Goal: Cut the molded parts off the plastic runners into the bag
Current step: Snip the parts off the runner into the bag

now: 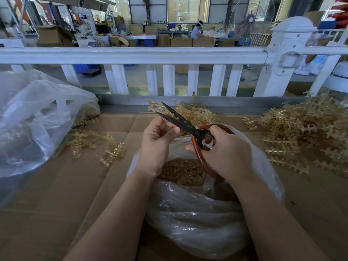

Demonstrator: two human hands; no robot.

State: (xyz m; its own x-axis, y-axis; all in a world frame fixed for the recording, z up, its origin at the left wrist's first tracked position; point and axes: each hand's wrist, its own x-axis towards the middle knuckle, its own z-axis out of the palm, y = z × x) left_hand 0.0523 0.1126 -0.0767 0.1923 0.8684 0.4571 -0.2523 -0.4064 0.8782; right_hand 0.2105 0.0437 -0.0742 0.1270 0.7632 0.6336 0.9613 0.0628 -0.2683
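My right hand grips the red-brown handle loops of black scissors, whose blades stand open and point up-left. My left hand is just left of the blades, fingers curled, thumb and fingertips pinching a small pale runner piece that shows between the blades. Both hands hover over an open clear plastic bag holding several tan cut parts. Tan plastic runners lie in a large pile at the right, a smaller pile behind the hands and a scatter at the left.
The work surface is flattened cardboard. A second, crumpled clear bag fills the left side. A white fence rail runs along the table's far edge, with a thick post at the right. A person works far behind it.
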